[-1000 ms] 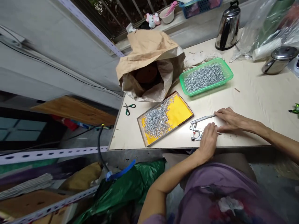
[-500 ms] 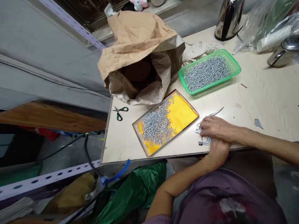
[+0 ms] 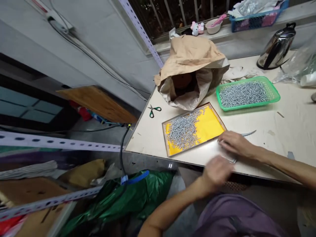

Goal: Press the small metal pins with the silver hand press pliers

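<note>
My left hand (image 3: 218, 171) hangs at the front edge of the table, blurred by motion, so its fingers cannot be made out. With bent fingers, my right hand (image 3: 235, 144) grips a metal hand tool that lies on the table. A thin, curved grey lever (image 3: 249, 133) of the tool sticks out behind that hand; most of the rest is hidden. Just left of my right hand is a shallow tray (image 3: 190, 150) lined in yellow, with many small silvery screw-like pieces (image 3: 182, 131) heaped over its left part.
A green plastic basket (image 3: 276, 95) full of similar metal pieces stands behind the tray. Beside it is an open brown paper sack (image 3: 192, 56). Green-handled scissors (image 3: 153, 111) lie at the left. A steel kettle (image 3: 276, 46) stands at the back right.
The view has swung left, so things appear farther right. My left hand has come away from beside my right hand, toward the lower left. The right hand stays at the tool.
</note>
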A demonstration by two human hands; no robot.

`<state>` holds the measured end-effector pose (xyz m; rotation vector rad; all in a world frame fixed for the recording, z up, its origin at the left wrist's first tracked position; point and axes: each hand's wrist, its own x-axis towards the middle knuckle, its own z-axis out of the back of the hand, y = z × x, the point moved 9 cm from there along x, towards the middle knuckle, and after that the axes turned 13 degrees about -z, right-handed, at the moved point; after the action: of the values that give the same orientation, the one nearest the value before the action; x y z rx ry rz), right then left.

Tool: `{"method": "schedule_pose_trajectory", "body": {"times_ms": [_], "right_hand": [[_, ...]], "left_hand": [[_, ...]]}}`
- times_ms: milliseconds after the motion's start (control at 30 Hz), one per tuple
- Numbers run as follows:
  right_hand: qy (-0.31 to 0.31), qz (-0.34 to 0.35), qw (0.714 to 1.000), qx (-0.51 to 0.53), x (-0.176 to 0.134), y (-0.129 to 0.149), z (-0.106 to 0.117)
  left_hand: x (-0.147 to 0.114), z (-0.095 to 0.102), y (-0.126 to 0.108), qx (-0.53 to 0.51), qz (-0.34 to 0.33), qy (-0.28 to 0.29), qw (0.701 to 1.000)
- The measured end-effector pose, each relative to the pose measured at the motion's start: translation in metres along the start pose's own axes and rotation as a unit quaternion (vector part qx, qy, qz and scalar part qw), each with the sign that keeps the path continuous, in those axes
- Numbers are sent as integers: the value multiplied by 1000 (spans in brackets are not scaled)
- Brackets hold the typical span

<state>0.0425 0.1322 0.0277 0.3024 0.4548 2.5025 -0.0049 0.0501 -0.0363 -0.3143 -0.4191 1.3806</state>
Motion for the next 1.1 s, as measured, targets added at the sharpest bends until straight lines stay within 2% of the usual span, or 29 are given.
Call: {"method": "schedule_pose_trajectory", "body": {"times_ms": [67,100,167,233,333,433,533,600,667,733,833,900,967,1100], "right_hand": [[-98,-82,990,55,10,-29,42],[-151,-128,978,69,13,-48,63],[-215,-194,956,56,19,-85,95],[-224,-225,948,31,24,-114,112],[-187,-218,958,6,19,-134,119],[-168,-202,965,-3,-9,-125,108],[-86,-175,980,39,-49,-97,70],[-8,-159,986,39,-75,-75,36],[53,-160,985,20,-98,-60,7],[71,-182,981,2,-114,-54,-12],[59,-224,973,-17,-125,-57,-26],[52,-237,970,-25,-127,-59,-30],[48,-237,970,-33,-126,-59,-30],[51,-238,969,-52,-124,-57,-29]], "left_hand": [[15,34,35,-13,-32,-50,998],[23,50,50,29,-48,-67,996],[41,67,76,89,-66,-59,992],[56,62,89,132,-89,12,987],[68,45,95,158,-112,87,977],[73,43,96,148,-137,86,976],[72,58,89,97,-137,38,985],[67,65,79,32,-106,9,994],[61,58,65,-45,-70,11,996],[55,39,45,-94,-64,39,993],[45,10,22,-75,-106,64,989],[38,-2,19,-35,-125,68,989],[33,-8,23,-6,-126,71,989],[25,-7,33,25,-103,75,992]]}}
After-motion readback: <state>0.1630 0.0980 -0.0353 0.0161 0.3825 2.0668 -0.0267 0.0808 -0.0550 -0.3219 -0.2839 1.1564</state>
